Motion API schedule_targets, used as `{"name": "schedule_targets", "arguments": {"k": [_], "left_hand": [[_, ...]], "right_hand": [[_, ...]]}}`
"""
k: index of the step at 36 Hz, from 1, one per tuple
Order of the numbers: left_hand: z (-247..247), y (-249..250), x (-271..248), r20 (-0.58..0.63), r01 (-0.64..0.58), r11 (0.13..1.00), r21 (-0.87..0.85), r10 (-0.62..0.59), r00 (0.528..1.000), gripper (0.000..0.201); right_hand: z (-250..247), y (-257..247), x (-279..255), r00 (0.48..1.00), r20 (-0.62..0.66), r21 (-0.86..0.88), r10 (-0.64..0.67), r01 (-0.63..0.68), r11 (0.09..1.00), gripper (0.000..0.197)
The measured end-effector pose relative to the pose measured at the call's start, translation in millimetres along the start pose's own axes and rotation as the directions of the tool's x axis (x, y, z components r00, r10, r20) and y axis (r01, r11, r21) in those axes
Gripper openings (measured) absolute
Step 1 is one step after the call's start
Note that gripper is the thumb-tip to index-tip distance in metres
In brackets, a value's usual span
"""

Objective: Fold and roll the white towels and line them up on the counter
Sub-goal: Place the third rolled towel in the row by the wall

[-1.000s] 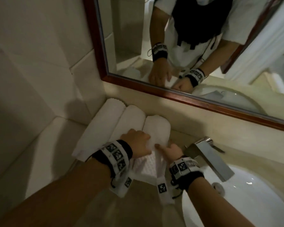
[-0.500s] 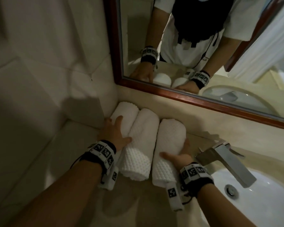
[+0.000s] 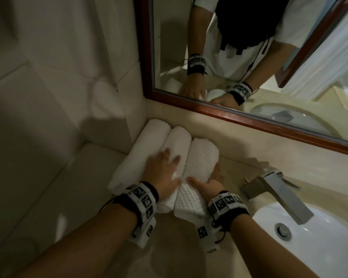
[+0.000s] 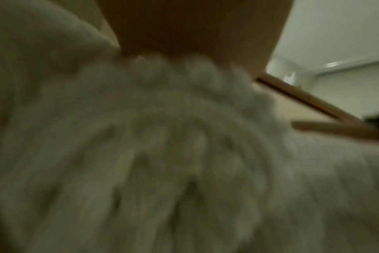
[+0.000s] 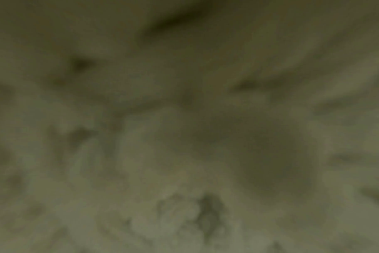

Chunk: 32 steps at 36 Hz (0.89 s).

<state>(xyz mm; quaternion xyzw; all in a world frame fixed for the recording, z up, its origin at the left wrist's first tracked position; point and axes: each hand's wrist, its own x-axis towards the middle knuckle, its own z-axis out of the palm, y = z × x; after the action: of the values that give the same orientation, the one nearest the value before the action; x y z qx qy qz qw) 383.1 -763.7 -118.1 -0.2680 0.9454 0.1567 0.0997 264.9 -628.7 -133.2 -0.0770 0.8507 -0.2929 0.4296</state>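
Your left hand [image 3: 162,173] lies flat on the middle towel [image 3: 177,145]; your right hand [image 3: 208,183] cups the waffle-textured right towel [image 3: 201,163]; no legible writing

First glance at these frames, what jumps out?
Three rolled white towels lie side by side in the counter's back corner below the mirror. The left hand rests flat on the middle roll, and the right hand cups the outer side of the roll nearest the faucet. The mirror reflects both hands; both wrist views are blurred towel texture.
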Motion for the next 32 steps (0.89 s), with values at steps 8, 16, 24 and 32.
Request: {"name": "schedule_targets", "arguments": {"k": [8, 16, 24, 32], "left_hand": [[0.1, 12.6, 0.7, 0.13, -0.033, 0.999, -0.016, 0.035, 0.991, 0.072], [9.7, 17.4, 2.7, 0.151, -0.06, 0.997, 0.046, 0.053, 0.987, 0.061], [5.1, 3.4, 8.0, 0.127, -0.03, 0.999, 0.025, 0.027, 0.992, 0.063], [-11.9, -26.9, 10.1, 0.001, 0.176, 0.975, 0.138, -0.178, 0.984, 0.061]], "right_hand": [[-1.8, 14.0, -3.2, 0.968, -0.13, -0.028, -0.216, 0.214, 0.976, 0.103], [3.6, 6.8, 3.4, 0.963, -0.06, -0.157, -0.262, 0.25, 0.956, 0.085], [15.2, 2.4, -7.4, 0.94, -0.037, -0.305, -0.341, 0.314, 0.899, 0.09], [11.7, 7.6, -3.4, 0.936, -0.018, -0.27, -0.35, 0.333, 0.904, 0.085]]}}
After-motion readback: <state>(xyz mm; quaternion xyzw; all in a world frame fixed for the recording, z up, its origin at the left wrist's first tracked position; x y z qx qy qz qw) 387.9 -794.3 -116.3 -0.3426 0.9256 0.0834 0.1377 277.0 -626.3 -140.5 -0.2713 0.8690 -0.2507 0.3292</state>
